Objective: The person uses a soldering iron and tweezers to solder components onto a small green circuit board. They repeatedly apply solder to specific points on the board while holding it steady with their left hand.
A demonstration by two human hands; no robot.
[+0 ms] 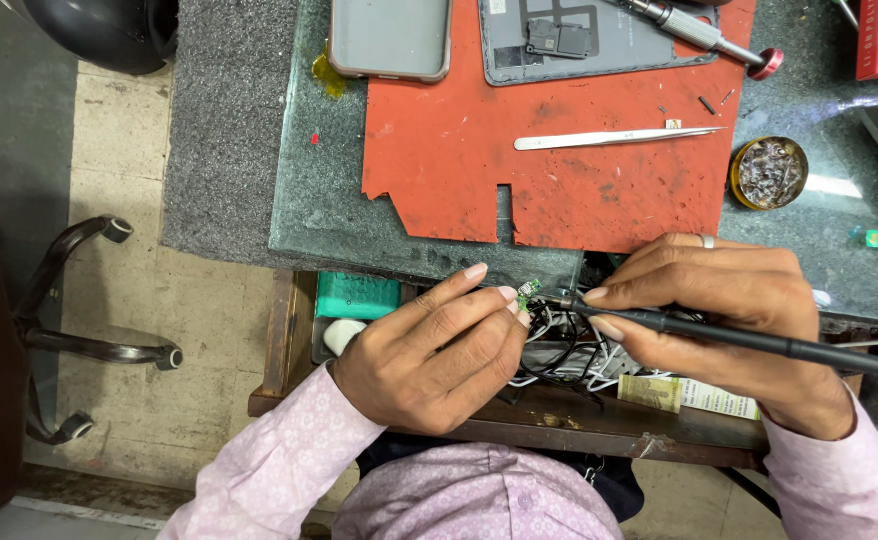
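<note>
My left hand [434,350] pinches a tiny green circuit board [528,291] between thumb and fingertips, just below the table's front edge. My right hand [729,320] grips a slim black soldering iron [739,340] like a pen, its tip almost touching the little board. Both hands hover over an open drawer [559,410] full of tangled white and black cables.
On the red work mat [559,170] lie steel tweezers [614,138], an opened phone back [599,40] and a screwdriver [704,35]. A phone in a clear case [391,38] and a round tin of metal wool [768,172] sit beside the mat. A chair base [79,330] stands on the floor at left.
</note>
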